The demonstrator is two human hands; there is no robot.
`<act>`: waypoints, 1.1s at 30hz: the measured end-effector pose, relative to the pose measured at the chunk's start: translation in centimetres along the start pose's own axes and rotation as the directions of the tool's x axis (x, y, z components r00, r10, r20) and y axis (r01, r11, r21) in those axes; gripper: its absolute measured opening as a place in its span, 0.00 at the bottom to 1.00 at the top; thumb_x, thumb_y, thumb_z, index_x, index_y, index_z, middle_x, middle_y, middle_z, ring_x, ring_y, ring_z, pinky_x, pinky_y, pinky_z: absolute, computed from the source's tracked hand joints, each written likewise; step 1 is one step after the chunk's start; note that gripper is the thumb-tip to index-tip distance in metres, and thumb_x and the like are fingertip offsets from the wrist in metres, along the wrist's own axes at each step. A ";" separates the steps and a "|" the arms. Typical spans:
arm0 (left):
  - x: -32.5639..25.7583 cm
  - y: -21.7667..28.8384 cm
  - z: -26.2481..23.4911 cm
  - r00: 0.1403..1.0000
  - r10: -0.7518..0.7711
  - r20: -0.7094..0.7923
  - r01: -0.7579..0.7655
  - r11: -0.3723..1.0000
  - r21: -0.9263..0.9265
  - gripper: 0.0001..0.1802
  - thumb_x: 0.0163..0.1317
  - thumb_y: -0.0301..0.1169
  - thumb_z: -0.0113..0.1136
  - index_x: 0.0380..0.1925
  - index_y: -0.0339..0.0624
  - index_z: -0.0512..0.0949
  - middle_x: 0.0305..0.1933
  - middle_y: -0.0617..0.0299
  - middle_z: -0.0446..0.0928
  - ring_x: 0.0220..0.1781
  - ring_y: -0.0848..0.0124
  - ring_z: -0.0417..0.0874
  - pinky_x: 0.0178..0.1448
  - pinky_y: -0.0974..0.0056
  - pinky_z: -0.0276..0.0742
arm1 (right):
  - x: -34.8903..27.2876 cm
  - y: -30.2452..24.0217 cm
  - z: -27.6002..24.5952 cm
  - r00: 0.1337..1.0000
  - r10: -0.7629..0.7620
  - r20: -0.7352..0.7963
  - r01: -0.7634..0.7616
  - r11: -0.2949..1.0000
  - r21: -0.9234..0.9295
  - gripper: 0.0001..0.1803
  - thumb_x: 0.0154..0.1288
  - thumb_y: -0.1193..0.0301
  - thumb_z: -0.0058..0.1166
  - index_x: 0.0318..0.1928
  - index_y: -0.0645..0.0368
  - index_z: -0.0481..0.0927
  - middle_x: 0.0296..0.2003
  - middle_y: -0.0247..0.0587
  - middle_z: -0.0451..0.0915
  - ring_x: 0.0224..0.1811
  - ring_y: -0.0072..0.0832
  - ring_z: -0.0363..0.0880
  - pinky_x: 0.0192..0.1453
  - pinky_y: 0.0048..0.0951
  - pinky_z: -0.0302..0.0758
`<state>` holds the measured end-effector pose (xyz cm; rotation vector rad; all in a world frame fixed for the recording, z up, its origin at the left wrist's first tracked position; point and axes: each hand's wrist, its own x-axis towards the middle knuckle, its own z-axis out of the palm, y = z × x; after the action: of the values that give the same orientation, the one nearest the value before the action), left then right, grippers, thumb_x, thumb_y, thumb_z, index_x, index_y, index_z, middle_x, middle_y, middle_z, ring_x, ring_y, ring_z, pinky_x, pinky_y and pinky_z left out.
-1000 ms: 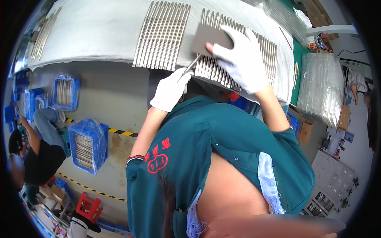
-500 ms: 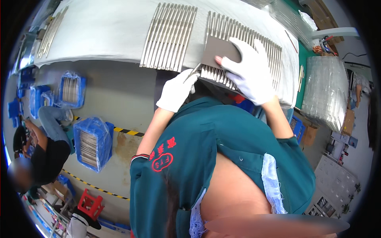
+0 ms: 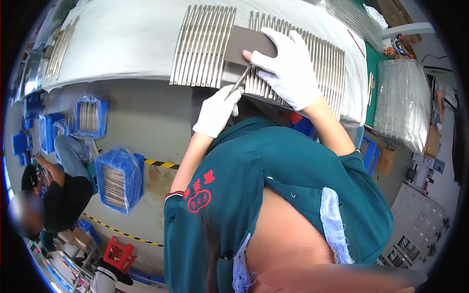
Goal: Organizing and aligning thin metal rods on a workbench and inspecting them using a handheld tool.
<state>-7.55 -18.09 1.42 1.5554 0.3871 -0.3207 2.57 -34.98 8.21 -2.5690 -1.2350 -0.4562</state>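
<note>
Both hands wear white gloves; the right thumb tip is bare. My left hand point(image 3: 217, 111) is closed around the near end of a slim metal rod point(image 3: 241, 80), which slants up toward the sheet. My right hand point(image 3: 289, 71) grips a flat dark grey-brown sheet point(image 3: 240, 44), thumb on top near its lower right corner. The sheet hides the rod's far part. Under and beside the right hand lies a wide row of metal rods point(image 3: 328, 68). Left of the sheet is a second row of similar rods point(image 3: 202, 46), side by side.
A white cloth point(image 3: 122, 44) covers the table, with a few rods point(image 3: 61, 49) at its far left. Plastic-lined blue crates point(image 3: 117, 180) of rods stand on the floor at left, near a seated person point(image 3: 63, 190). At right lies a plastic-wrapped stack point(image 3: 400, 105).
My right hand has moved left with the sheet, which now reaches the left row of rods. The left hand stays nearly in place, with more of its rod showing.
</note>
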 end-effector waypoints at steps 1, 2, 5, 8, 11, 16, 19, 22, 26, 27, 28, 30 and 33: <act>-0.1 0.3 0.1 1.000 -0.016 -0.023 0.018 0.998 0.067 0.16 0.64 0.40 0.56 0.44 0.41 0.79 0.20 0.65 0.74 0.22 0.79 0.73 0.31 0.71 0.69 | -0.6 0.3 -0.6 1.000 0.008 0.000 -0.008 1.000 -0.008 0.24 0.50 0.66 0.63 0.51 0.35 0.79 0.55 0.45 0.72 0.57 0.38 0.70 0.64 0.49 0.57; 0.0 0.3 0.0 1.000 -0.014 -0.022 0.015 0.998 0.064 0.16 0.64 0.40 0.56 0.44 0.41 0.79 0.20 0.65 0.74 0.22 0.79 0.73 0.31 0.71 0.69 | -1.6 0.8 -1.6 0.997 0.007 0.071 -0.007 1.000 0.012 0.24 0.48 0.67 0.64 0.50 0.36 0.80 0.55 0.47 0.72 0.56 0.39 0.70 0.62 0.48 0.59; 0.1 0.0 -0.3 1.000 -0.026 0.007 0.026 0.999 0.034 0.16 0.64 0.40 0.56 0.43 0.39 0.80 0.19 0.66 0.73 0.23 0.80 0.72 0.31 0.72 0.68 | -4.5 2.3 -4.0 0.983 0.056 0.174 -0.060 0.998 0.018 0.25 0.45 0.68 0.65 0.49 0.39 0.81 0.55 0.49 0.71 0.54 0.43 0.70 0.59 0.45 0.63; 0.1 -0.2 -0.4 0.999 -0.034 0.026 0.033 0.999 0.039 0.17 0.65 0.41 0.54 0.43 0.39 0.80 0.19 0.65 0.73 0.23 0.81 0.71 0.31 0.72 0.67 | -5.2 2.7 -4.7 0.989 0.051 0.138 -0.046 0.998 -0.043 0.26 0.43 0.69 0.65 0.49 0.42 0.81 0.55 0.53 0.71 0.51 0.48 0.70 0.54 0.41 0.67; 0.2 -0.6 -0.6 0.993 -0.100 0.061 0.106 0.989 -0.102 0.16 0.66 0.39 0.54 0.43 0.39 0.79 0.19 0.66 0.73 0.22 0.81 0.70 0.30 0.73 0.67 | -3.4 0.9 -5.1 0.991 -0.014 0.132 0.015 1.000 -0.007 0.26 0.44 0.69 0.65 0.49 0.38 0.80 0.54 0.50 0.71 0.53 0.42 0.71 0.59 0.46 0.63; -0.1 -1.4 0.1 0.995 0.084 -0.062 -0.086 0.996 -0.031 0.15 0.67 0.36 0.52 0.45 0.39 0.79 0.20 0.66 0.72 0.22 0.80 0.69 0.30 0.73 0.67 | -0.5 -0.6 -1.3 0.998 -0.034 0.046 0.035 0.999 -0.018 0.27 0.45 0.68 0.65 0.51 0.35 0.79 0.56 0.47 0.71 0.57 0.39 0.71 0.64 0.50 0.59; -0.2 -0.8 0.1 0.998 0.035 -0.058 -0.032 0.999 0.039 0.14 0.67 0.36 0.52 0.45 0.40 0.79 0.22 0.65 0.73 0.22 0.80 0.69 0.30 0.72 0.68 | -1.5 -0.3 -1.2 0.998 -0.039 0.047 0.039 0.999 0.009 0.26 0.46 0.68 0.65 0.49 0.33 0.80 0.55 0.47 0.72 0.57 0.40 0.71 0.65 0.51 0.59; -0.1 -0.4 -0.3 1.000 0.004 -0.016 -0.004 1.000 0.031 0.14 0.67 0.36 0.51 0.45 0.40 0.79 0.25 0.64 0.74 0.22 0.78 0.71 0.30 0.71 0.69 | -3.0 0.6 -2.4 0.989 -0.022 0.148 0.024 1.000 -0.015 0.25 0.47 0.68 0.65 0.49 0.33 0.80 0.56 0.47 0.72 0.57 0.40 0.71 0.65 0.52 0.59; -0.4 -0.7 -0.3 0.964 0.265 0.004 -0.249 0.903 0.350 0.13 0.67 0.35 0.50 0.45 0.41 0.78 0.29 0.62 0.76 0.24 0.76 0.75 0.30 0.70 0.70 | -0.6 -0.6 -1.2 0.998 -0.018 0.061 0.021 0.999 -0.040 0.24 0.50 0.67 0.62 0.50 0.30 0.78 0.56 0.44 0.72 0.57 0.36 0.72 0.66 0.53 0.56; -0.4 -0.6 -0.2 0.964 0.266 0.007 -0.251 0.902 0.352 0.13 0.67 0.35 0.50 0.45 0.41 0.78 0.29 0.62 0.76 0.24 0.76 0.75 0.30 0.70 0.70 | -0.3 -1.0 -0.8 0.999 -0.007 0.036 0.010 0.997 -0.083 0.24 0.50 0.67 0.62 0.50 0.31 0.78 0.55 0.44 0.72 0.57 0.37 0.72 0.66 0.53 0.57; -0.5 -0.5 0.2 0.981 0.191 -0.024 -0.175 0.938 0.299 0.14 0.67 0.37 0.51 0.44 0.41 0.79 0.27 0.62 0.76 0.23 0.76 0.74 0.30 0.70 0.70 | -0.9 -0.9 -0.8 0.999 -0.003 0.035 0.006 0.996 -0.085 0.24 0.50 0.67 0.62 0.50 0.31 0.78 0.55 0.44 0.72 0.57 0.37 0.72 0.66 0.53 0.57; -0.4 -0.4 0.4 0.996 0.035 -0.086 -0.019 0.983 0.181 0.15 0.66 0.39 0.52 0.44 0.42 0.79 0.23 0.62 0.75 0.22 0.76 0.74 0.28 0.70 0.70 | -2.6 -0.2 -1.1 0.998 -0.001 0.056 0.002 1.000 -0.020 0.23 0.50 0.67 0.62 0.49 0.33 0.78 0.55 0.45 0.72 0.56 0.38 0.72 0.66 0.52 0.56; -0.3 -0.7 0.3 0.999 -0.019 -0.050 0.022 0.998 0.064 0.15 0.65 0.39 0.53 0.45 0.42 0.79 0.19 0.63 0.72 0.20 0.76 0.72 0.27 0.70 0.69 | -4.9 0.2 -4.6 0.973 0.071 0.221 -0.042 0.990 -0.134 0.24 0.49 0.67 0.62 0.49 0.34 0.78 0.56 0.46 0.72 0.56 0.40 0.72 0.66 0.52 0.56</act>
<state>-8.18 -18.39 0.90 1.6253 0.4353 -0.3140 -0.94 -40.25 10.52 -2.8219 -1.2352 -0.2435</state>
